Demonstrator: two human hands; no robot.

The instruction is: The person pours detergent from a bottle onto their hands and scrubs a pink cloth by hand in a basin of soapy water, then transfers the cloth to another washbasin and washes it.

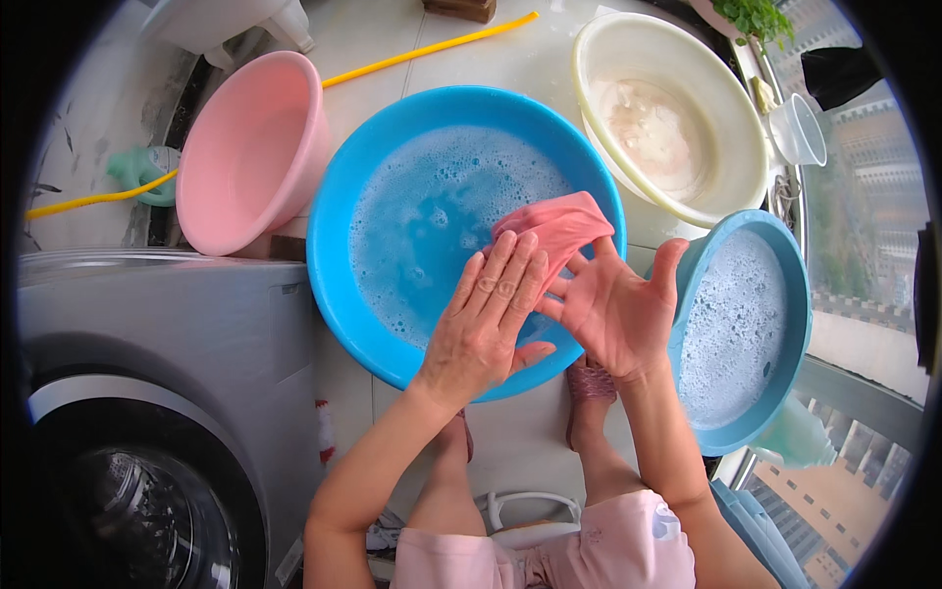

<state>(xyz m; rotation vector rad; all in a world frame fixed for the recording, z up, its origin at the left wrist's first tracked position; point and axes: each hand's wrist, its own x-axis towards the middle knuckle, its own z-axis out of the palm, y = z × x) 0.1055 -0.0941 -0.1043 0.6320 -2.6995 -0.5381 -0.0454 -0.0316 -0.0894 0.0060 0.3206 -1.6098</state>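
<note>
A wet pink cloth point(563, 221) hangs over the right part of a large blue plastic basin point(324, 243) that holds soapy water point(434, 221). My left hand point(493, 316) lies palm down against the near side of the cloth, fingers extended and thumb apart; whether it grips any of it, I cannot tell. Behind and beneath the cloth are the fingertips of my right hand point(618, 302), which is palm up with its thumb spread. The cloth drapes over those fingers, which partly hide behind it.
Left stand a pink basin point(243, 162) and a front-loading washing machine point(169, 294). A pale yellow basin point(662, 118) is at the upper right, with a teal basin of suds point(798, 324) below it. A yellow hose point(434, 50) crosses the tiled floor. Windows line the right.
</note>
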